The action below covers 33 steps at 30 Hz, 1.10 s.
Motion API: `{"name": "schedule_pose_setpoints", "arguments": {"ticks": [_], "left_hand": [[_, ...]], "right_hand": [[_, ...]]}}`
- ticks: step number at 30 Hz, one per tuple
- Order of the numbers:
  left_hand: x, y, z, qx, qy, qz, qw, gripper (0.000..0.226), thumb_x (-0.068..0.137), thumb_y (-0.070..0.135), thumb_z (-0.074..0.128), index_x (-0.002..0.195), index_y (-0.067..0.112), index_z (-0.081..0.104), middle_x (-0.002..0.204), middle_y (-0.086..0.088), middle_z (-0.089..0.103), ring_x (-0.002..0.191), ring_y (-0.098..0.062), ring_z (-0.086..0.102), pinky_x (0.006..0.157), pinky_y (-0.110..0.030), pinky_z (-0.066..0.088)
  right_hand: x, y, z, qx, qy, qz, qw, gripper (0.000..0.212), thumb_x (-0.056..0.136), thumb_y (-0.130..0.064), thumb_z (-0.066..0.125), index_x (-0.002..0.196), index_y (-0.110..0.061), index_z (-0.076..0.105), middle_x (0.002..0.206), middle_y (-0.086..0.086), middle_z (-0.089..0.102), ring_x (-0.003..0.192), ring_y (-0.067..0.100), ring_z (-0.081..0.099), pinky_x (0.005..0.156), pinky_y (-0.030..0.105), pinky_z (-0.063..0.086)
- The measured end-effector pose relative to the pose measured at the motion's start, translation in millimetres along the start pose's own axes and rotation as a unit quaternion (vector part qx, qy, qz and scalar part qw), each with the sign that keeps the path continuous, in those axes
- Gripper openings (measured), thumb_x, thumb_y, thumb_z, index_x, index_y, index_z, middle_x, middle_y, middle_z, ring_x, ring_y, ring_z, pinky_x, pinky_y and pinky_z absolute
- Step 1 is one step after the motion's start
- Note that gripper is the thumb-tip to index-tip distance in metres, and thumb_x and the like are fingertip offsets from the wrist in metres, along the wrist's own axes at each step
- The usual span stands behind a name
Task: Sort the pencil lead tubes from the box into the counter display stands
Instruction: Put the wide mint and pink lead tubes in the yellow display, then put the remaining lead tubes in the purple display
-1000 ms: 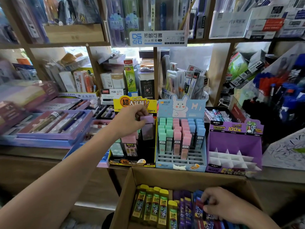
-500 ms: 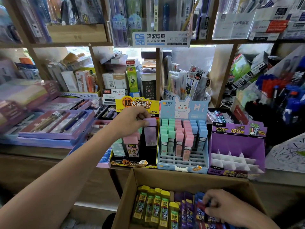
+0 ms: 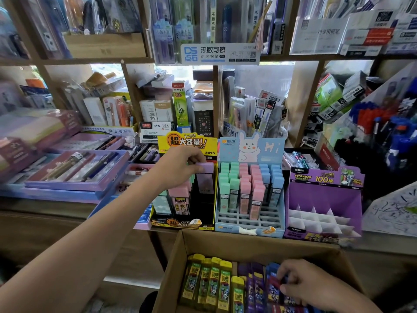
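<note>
The left hand [image 3: 180, 168] pinches the lilac tube [image 3: 205, 179] by its flat, matte cap, thumb in front and fingertips behind. The tube is a slim rectangular case, its translucent smoky body darker than the cap. It stands upright, long axis vertical and cap up, in the right rear part of the yellow-and-black stand [image 3: 187, 222], a glossy printed card display. Pink-capped and pale green-capped tubes stand beside it to the left.

Lower down, the right hand [image 3: 309, 283] reaches into the cardboard box [image 3: 225, 242] (plain brown corrugated board, flaps open), fingers and thumb curled round the ends of the blue tubes [image 3: 274, 281]. Yellow tubes [image 3: 209, 281] and purple tubes [image 3: 253, 288] lie in rows next to them, shiny clear plastic, long axes running away from the camera.

The blue bunny stand [image 3: 248, 229] holds upright mint, pink and blue tubes in a moulded grid. The purple stand [image 3: 325, 195] shows white card dividers [image 3: 316, 220].
</note>
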State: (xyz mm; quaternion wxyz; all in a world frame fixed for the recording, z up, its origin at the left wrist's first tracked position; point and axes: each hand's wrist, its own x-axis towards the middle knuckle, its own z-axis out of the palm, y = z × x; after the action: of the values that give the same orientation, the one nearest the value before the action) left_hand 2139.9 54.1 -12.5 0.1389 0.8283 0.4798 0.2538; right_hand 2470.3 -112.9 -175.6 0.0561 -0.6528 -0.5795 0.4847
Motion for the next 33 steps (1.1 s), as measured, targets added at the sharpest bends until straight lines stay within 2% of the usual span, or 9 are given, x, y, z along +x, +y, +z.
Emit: {"name": "schedule_pose_setpoints", "arguments": {"ticks": [4,8,11,14,18,24,29,33], "left_hand": [[-1,-1,0,0.014,-0.009,-0.001,1.000,0.007,0.089,0.014,0.078,0.095,0.014,0.076,0.087,0.003,0.070,0.084,-0.015,0.063,0.068,-0.012,0.043],[-1,1,3,0.026,0.014,0.016,0.999,0.012,0.087,0.014,0.079,0.099,0.014,0.078,0.090,0.003,0.070,0.084,-0.014,0.062,0.077,-0.024,0.050],[-1,3,6,0.020,0.018,0.014,1.000,0.018,0.084,0.013,0.082,0.101,0.017,0.076,0.089,0.004,0.067,0.081,-0.011,0.059,0.075,-0.023,0.048],[-2,3,9,0.033,0.022,0.005,0.999,0.015,0.084,0.009,0.079,0.090,0.020,0.069,0.085,0.006,0.068,0.081,-0.013,0.061,0.072,-0.028,0.050],[-2,6,11,0.072,0.034,-0.004,0.997,0.011,0.086,0.007,0.073,0.086,0.018,0.072,0.088,0.004,0.072,0.089,-0.018,0.063,0.078,-0.034,0.055],[-4,7,10,0.102,0.040,-0.003,0.994,0.011,0.086,0.007,0.072,0.086,0.018,0.074,0.090,0.004,0.069,0.094,-0.020,0.060,0.080,-0.033,0.051],[-12,14,8,0.118,0.047,-0.010,0.992,0.008,0.092,0.013,0.070,0.095,0.015,0.076,0.102,-0.003,0.067,0.108,-0.025,0.056,0.093,-0.039,0.048],[-40,36,17,0.052,0.125,0.000,0.991,0.007,0.092,0.010,0.070,0.094,0.015,0.074,0.100,0.004,0.061,0.104,-0.018,0.052,0.085,-0.027,0.040]], "right_hand": [[0,0,0,-0.002,-0.002,0.005,1.000,0.025,0.086,-0.031,0.080,0.106,-0.027,0.067,0.075,-0.005,0.073,0.064,0.002,0.067,0.062,0.020,0.051],[1,1,1,-0.001,0.000,0.009,1.000,0.025,0.085,-0.033,0.080,0.106,-0.028,0.067,0.075,-0.006,0.073,0.065,0.002,0.068,0.062,0.019,0.051],[0,0,0,-0.001,-0.005,0.009,1.000,0.025,0.086,-0.033,0.079,0.107,-0.028,0.067,0.075,-0.007,0.074,0.066,0.002,0.068,0.064,0.020,0.053],[0,-1,0,-0.005,-0.007,0.011,1.000,0.026,0.086,-0.034,0.079,0.107,-0.028,0.067,0.076,-0.006,0.075,0.067,0.002,0.069,0.064,0.020,0.053],[-1,-2,-1,-0.008,-0.010,0.015,1.000,0.025,0.087,-0.032,0.078,0.109,-0.028,0.066,0.082,-0.002,0.077,0.070,0.003,0.070,0.066,0.019,0.053],[-4,-7,-2,-0.016,-0.015,0.013,1.000,0.024,0.089,-0.030,0.078,0.109,-0.026,0.066,0.081,-0.001,0.077,0.068,0.003,0.069,0.065,0.020,0.053],[-8,-12,-1,-0.017,-0.006,0.015,1.000,0.022,0.090,-0.027,0.077,0.108,-0.023,0.067,0.084,-0.002,0.072,0.071,0.007,0.068,0.067,0.022,0.056],[-14,-17,-2,-0.010,-0.010,0.013,1.000,0.021,0.092,-0.026,0.075,0.111,-0.023,0.066,0.083,-0.002,0.071,0.073,0.008,0.067,0.072,0.026,0.056]]}}
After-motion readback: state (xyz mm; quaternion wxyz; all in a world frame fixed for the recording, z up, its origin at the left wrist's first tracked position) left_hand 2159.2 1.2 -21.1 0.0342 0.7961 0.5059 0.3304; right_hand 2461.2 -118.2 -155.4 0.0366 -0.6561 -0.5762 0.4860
